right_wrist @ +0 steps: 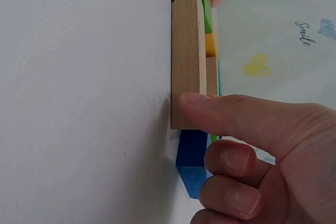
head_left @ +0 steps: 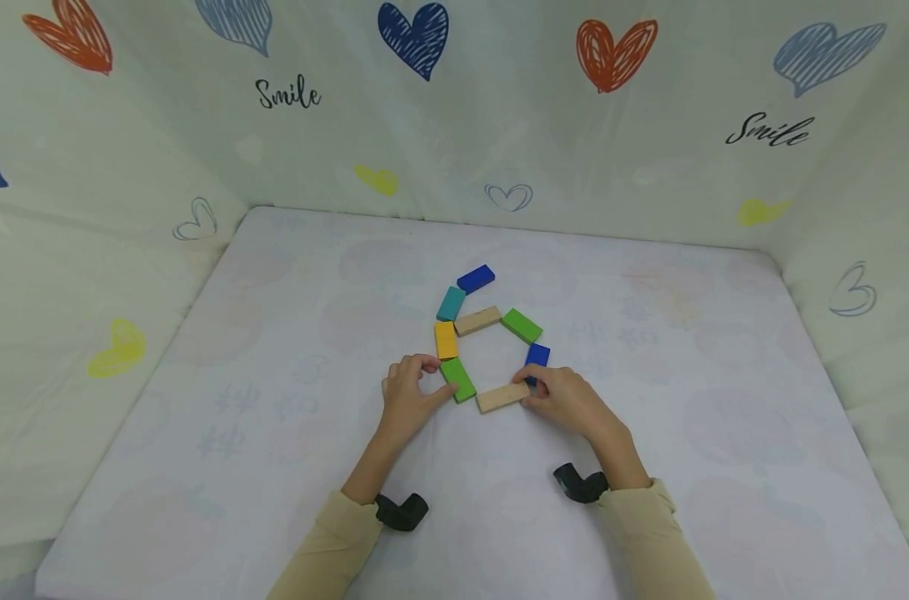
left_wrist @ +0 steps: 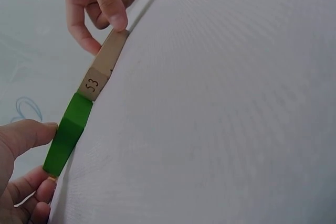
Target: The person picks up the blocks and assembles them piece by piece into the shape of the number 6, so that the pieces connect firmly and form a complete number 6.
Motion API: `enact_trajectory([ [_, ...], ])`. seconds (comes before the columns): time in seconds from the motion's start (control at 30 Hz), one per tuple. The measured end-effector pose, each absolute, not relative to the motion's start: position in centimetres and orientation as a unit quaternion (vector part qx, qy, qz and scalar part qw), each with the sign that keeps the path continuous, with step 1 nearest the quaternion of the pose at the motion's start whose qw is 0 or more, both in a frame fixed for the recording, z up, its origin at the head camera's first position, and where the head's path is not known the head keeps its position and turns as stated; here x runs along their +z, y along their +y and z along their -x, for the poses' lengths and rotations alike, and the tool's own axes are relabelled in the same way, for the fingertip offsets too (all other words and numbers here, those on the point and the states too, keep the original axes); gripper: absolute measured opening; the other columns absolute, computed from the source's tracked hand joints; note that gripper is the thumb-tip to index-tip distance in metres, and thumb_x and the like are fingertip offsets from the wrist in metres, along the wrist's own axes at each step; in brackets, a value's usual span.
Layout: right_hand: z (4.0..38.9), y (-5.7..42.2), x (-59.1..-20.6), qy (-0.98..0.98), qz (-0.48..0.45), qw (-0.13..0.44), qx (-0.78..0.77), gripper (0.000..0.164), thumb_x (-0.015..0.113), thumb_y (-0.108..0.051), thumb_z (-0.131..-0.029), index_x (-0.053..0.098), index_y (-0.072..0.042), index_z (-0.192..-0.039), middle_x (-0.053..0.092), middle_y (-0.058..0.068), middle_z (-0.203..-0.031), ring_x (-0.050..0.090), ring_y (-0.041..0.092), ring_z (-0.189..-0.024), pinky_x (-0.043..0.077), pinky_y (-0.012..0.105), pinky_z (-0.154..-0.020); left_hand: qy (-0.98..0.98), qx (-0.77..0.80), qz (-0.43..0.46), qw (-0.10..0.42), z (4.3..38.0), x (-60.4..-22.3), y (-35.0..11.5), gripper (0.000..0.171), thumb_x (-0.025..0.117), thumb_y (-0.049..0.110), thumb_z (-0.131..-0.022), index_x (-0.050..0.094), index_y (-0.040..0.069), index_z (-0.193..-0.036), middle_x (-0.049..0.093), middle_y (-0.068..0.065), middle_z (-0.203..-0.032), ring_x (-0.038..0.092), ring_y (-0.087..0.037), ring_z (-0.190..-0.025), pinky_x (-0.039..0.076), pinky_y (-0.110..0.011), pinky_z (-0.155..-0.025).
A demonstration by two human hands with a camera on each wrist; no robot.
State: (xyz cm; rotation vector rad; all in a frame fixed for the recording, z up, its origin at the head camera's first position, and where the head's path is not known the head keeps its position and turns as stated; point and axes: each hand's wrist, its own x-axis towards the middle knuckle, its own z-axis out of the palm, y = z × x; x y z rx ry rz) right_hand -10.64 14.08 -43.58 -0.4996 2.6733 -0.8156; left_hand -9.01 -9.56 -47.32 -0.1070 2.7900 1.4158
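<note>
Closing block ring: right hand [head_left: 566, 398] pinches natural block [head_left: 502, 397] at 6 o'clock, left hand [head_left: 409, 392] pinches green block [head_left: 457, 379] at 7; ring looks nearly complete, only final nudging left.

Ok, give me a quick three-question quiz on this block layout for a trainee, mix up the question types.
1. True or false: the right hand touches the plain wooden block at the near side of the ring.
2. Which block does the left hand touch? A) yellow block B) near green block C) teal block
3. Fill in: the number written on the end of the plain wooden block, seen from the left wrist, is ___.

Key: 1 true; 2 B; 3 53.
</note>
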Motion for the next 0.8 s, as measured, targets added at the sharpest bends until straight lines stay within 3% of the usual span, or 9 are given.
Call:
enact_trajectory([
  [0.8,10.77,13.83,-43.82,0.926,0.169,0.161,-0.297,0.031,0.069,-0.013,-0.081,0.061,-0.01,-0.11,0.043,-0.002,-0.063,0.039,0.01,-0.055,0.031,0.022,-0.051,0.889,0.458,0.028,0.011,9.08,-47.63,-9.57,0.041,0.073,0.03,-0.079,0.055,0.011,-0.111,0.054,-0.005,-0.103,0.041,-0.022,-0.101,0.025,-0.04,-0.086],
])
